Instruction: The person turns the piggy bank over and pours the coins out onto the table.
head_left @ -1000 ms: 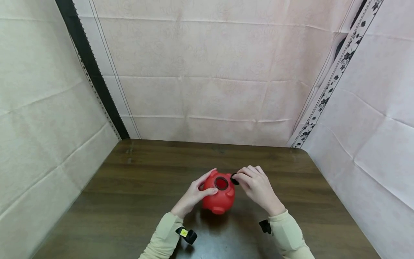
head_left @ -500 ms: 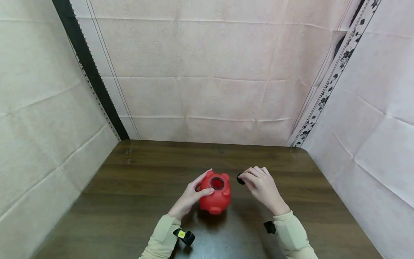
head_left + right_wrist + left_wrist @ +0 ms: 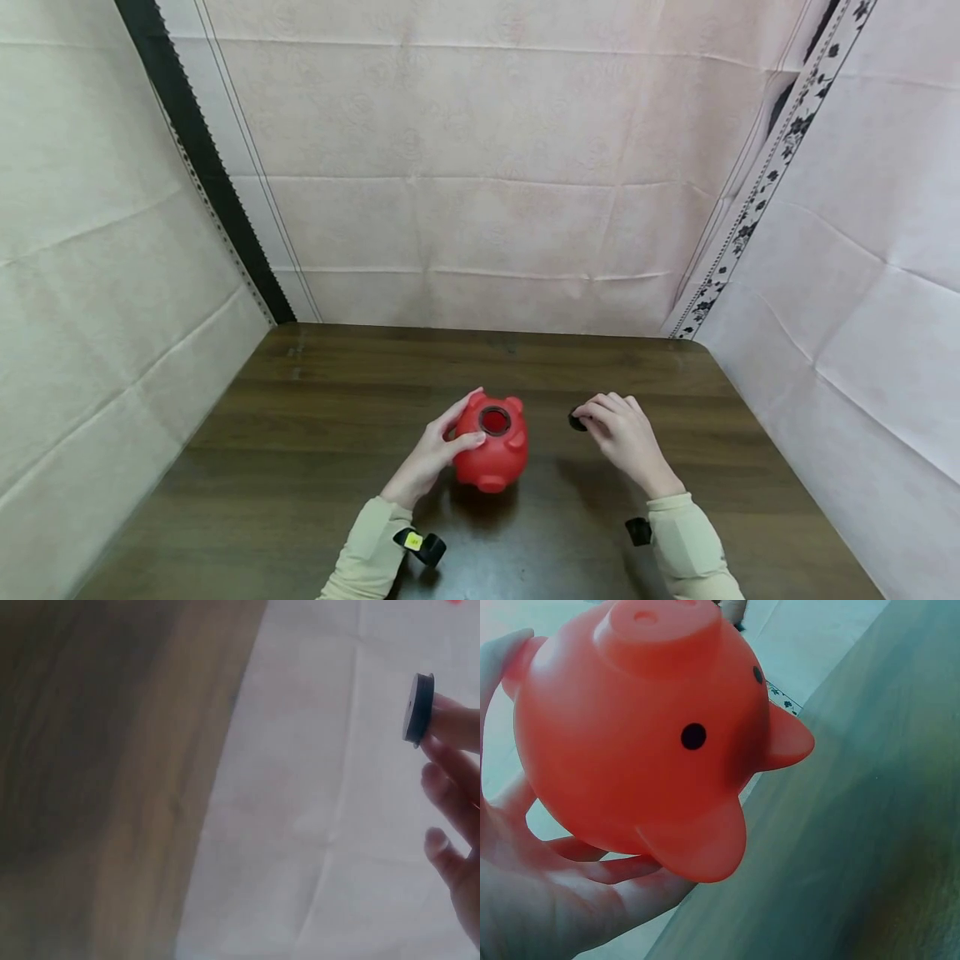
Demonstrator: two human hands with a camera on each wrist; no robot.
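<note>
1. My left hand (image 3: pixel 435 448) holds the piggy bank (image 3: pixel 491 458), thumb beside its dark-rimmed hole (image 3: pixel 495 421), the other fingers curled round its side; from the shadow beneath, I judge it is held above the table (image 3: pixel 360 367).
2. My right hand (image 3: pixel 624 433), well to the right of the piggy bank, pinches the black plug (image 3: pixel 418 710) in its fingertips, apart from the hole.
3. The piggy bank looks light, stiff and smooth, probably hollow plastic (a guess, since weight doesn't show), so it could slip; I'd span its widest part.
4. The plug looks light and perhaps slightly rubbery; its edge seems the best pinch.
5. My count: one piggy bank, one hole in view, one plug, two hands, one table, two black wrist devices (image 3: pixel 431 548), nearer me than the piggy bank, either side.
</note>
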